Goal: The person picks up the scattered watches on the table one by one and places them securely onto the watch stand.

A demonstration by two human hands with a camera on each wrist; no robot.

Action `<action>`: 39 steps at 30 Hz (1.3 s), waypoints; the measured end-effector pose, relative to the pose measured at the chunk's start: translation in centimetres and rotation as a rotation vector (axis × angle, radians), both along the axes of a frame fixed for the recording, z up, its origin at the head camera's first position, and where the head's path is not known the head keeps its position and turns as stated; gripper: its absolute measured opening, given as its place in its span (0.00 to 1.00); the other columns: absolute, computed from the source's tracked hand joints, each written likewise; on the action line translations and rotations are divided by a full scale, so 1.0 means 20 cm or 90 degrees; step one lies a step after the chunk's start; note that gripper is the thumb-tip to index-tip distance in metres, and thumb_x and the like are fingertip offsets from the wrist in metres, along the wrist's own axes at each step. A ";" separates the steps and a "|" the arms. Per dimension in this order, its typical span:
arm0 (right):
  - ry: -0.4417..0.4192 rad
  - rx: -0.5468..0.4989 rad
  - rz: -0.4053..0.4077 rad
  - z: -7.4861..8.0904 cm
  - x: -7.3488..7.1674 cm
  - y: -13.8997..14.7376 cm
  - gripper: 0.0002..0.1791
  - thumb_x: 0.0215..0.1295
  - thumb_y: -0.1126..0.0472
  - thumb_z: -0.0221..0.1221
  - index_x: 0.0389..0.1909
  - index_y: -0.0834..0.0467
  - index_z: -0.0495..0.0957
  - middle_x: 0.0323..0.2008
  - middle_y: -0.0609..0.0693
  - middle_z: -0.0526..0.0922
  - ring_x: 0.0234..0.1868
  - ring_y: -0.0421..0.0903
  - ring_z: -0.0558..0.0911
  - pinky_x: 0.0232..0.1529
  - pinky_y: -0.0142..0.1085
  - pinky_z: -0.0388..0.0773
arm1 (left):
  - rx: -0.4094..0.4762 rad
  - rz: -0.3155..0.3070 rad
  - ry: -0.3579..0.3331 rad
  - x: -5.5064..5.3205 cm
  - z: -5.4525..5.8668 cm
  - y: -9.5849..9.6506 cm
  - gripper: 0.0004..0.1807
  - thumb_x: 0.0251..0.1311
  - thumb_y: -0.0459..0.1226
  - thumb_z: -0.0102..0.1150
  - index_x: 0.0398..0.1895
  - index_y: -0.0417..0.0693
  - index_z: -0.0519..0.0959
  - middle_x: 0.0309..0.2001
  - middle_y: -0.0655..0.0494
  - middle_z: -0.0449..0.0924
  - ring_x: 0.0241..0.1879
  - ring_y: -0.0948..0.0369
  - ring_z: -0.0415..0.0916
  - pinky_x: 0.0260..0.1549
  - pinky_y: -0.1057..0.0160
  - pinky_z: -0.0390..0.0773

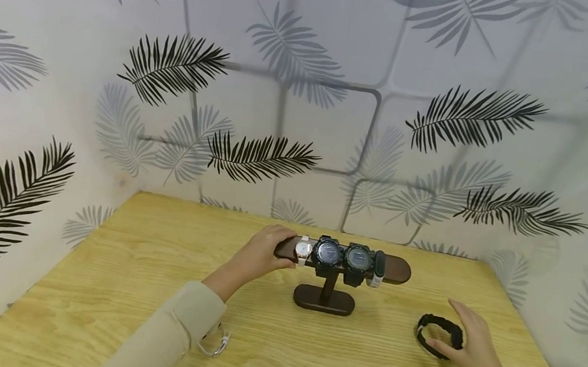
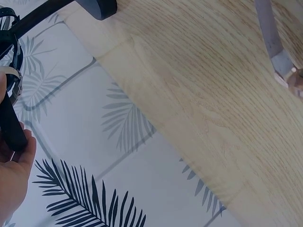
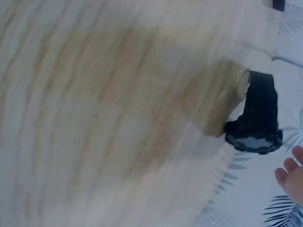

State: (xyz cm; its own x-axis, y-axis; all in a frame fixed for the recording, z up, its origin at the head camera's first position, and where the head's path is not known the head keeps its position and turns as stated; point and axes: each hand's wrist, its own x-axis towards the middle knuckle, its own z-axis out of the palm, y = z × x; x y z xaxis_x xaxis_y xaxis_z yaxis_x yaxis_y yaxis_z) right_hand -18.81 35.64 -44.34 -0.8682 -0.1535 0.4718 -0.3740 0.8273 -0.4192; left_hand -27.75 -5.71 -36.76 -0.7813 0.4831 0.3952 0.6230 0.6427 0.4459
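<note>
A dark brown T-shaped watch stand (image 1: 395, 269) stands upright on the table. My left hand (image 1: 263, 252) grips the left end of its bar, thumb below and fingers over the top; the left wrist view shows fingers round that bar end too. Along the bar sit a small white watch (image 1: 303, 250), two bulky black digital watches, and a fitness band (image 1: 379, 263) with a pale strap. On the right, a black watch (image 1: 455, 331) with its strap looped lies on the table. My right hand (image 1: 477, 344) is beside it, thumb and fingers spread apart, the thumb overlapping the loop.
A pale-strapped watch (image 1: 218, 346) lies near the left sleeve, partly hidden by it. The wood-grain table (image 1: 167, 237) meets leaf-patterned wall covering (image 1: 314, 190) at the back and both sides. The stand's oval base (image 1: 311, 298) is at mid-table.
</note>
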 end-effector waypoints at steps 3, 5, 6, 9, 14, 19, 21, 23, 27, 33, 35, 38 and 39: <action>-0.101 0.006 -0.024 -0.02 0.02 0.05 0.50 0.39 0.60 0.74 0.60 0.77 0.58 0.55 0.78 0.65 0.53 0.76 0.64 0.45 0.66 0.64 | -0.005 0.001 -0.001 0.00 0.00 0.00 0.31 0.46 0.39 0.70 0.56 0.39 0.74 0.53 0.46 0.76 0.55 0.50 0.72 0.53 0.54 0.74; -0.163 0.015 -0.030 -0.03 0.02 0.08 0.52 0.41 0.58 0.73 0.62 0.78 0.55 0.56 0.79 0.64 0.54 0.77 0.63 0.46 0.67 0.64 | -0.007 0.002 -0.004 0.00 0.01 0.01 0.31 0.46 0.39 0.70 0.56 0.40 0.73 0.53 0.46 0.76 0.55 0.51 0.72 0.53 0.54 0.74; -0.191 0.020 -0.031 -0.04 0.03 0.09 0.52 0.42 0.58 0.72 0.62 0.79 0.54 0.56 0.79 0.63 0.54 0.77 0.63 0.47 0.68 0.64 | -0.009 0.002 -0.005 0.00 0.01 0.01 0.32 0.46 0.39 0.70 0.56 0.40 0.73 0.53 0.46 0.76 0.55 0.51 0.72 0.53 0.54 0.74; -0.255 0.025 -0.035 -0.07 0.03 0.14 0.51 0.44 0.56 0.71 0.62 0.78 0.54 0.57 0.80 0.63 0.55 0.78 0.63 0.47 0.66 0.67 | -0.011 0.002 -0.007 0.00 0.00 0.01 0.32 0.46 0.39 0.70 0.56 0.40 0.73 0.53 0.46 0.76 0.54 0.51 0.72 0.53 0.54 0.74; -0.327 -0.010 -0.060 -0.10 0.04 0.18 0.46 0.50 0.53 0.68 0.62 0.72 0.57 0.59 0.78 0.62 0.58 0.78 0.60 0.47 0.66 0.67 | -0.008 0.003 -0.011 0.00 0.01 0.01 0.32 0.46 0.39 0.71 0.56 0.40 0.73 0.53 0.46 0.76 0.54 0.50 0.72 0.52 0.53 0.74; -0.332 -0.049 -0.082 -0.11 0.04 0.19 0.43 0.52 0.53 0.67 0.63 0.68 0.58 0.60 0.75 0.64 0.47 0.64 0.75 0.42 0.51 0.75 | -0.008 0.006 -0.018 0.01 0.01 0.01 0.32 0.46 0.39 0.70 0.57 0.40 0.73 0.53 0.46 0.76 0.54 0.50 0.72 0.52 0.52 0.74; -0.334 -0.059 -0.090 -0.11 0.04 0.19 0.43 0.52 0.52 0.67 0.64 0.68 0.58 0.59 0.73 0.65 0.37 0.52 0.76 0.35 0.39 0.73 | -0.008 0.007 -0.017 0.01 0.01 0.01 0.31 0.46 0.39 0.70 0.56 0.41 0.73 0.53 0.46 0.76 0.54 0.50 0.72 0.51 0.52 0.74; -0.339 -0.062 -0.101 -0.11 0.04 0.18 0.43 0.52 0.51 0.67 0.64 0.67 0.59 0.59 0.72 0.66 0.36 0.49 0.74 0.34 0.37 0.71 | -0.005 0.006 -0.014 0.00 0.00 0.01 0.31 0.46 0.38 0.71 0.56 0.41 0.74 0.53 0.46 0.76 0.54 0.50 0.72 0.51 0.52 0.74; -0.339 -0.071 -0.116 -0.10 0.03 0.17 0.45 0.52 0.50 0.67 0.62 0.71 0.58 0.57 0.74 0.67 0.54 0.68 0.70 0.47 0.56 0.73 | 0.001 0.003 -0.016 0.00 0.00 0.01 0.31 0.45 0.38 0.71 0.56 0.41 0.74 0.53 0.46 0.76 0.53 0.50 0.72 0.51 0.52 0.74; -0.298 -0.129 -0.143 -0.07 0.02 0.13 0.47 0.50 0.55 0.69 0.63 0.74 0.55 0.55 0.73 0.67 0.48 0.61 0.78 0.43 0.39 0.80 | -0.002 0.005 -0.012 0.00 -0.01 0.01 0.31 0.45 0.39 0.71 0.56 0.41 0.74 0.52 0.47 0.77 0.53 0.51 0.72 0.50 0.53 0.75; -0.288 -0.152 -0.150 -0.06 0.02 0.11 0.47 0.49 0.56 0.69 0.63 0.73 0.55 0.55 0.72 0.67 0.41 0.47 0.82 0.36 0.30 0.80 | -0.001 0.005 -0.011 0.00 -0.01 0.01 0.31 0.45 0.39 0.71 0.55 0.41 0.74 0.52 0.47 0.77 0.53 0.51 0.73 0.50 0.53 0.75; -0.243 -0.151 -0.153 -0.05 0.02 0.08 0.45 0.47 0.57 0.71 0.62 0.72 0.59 0.53 0.70 0.69 0.33 0.25 0.74 0.31 0.25 0.77 | 0.003 0.002 -0.009 0.00 -0.01 0.01 0.31 0.45 0.39 0.71 0.55 0.41 0.74 0.52 0.46 0.77 0.53 0.51 0.72 0.50 0.52 0.74; -0.220 -0.146 -0.150 -0.05 0.02 0.07 0.44 0.46 0.57 0.71 0.61 0.71 0.61 0.52 0.70 0.70 0.32 0.21 0.71 0.30 0.25 0.76 | 0.004 0.002 -0.008 0.00 -0.01 0.01 0.31 0.45 0.38 0.71 0.55 0.40 0.74 0.52 0.46 0.77 0.52 0.51 0.72 0.50 0.52 0.74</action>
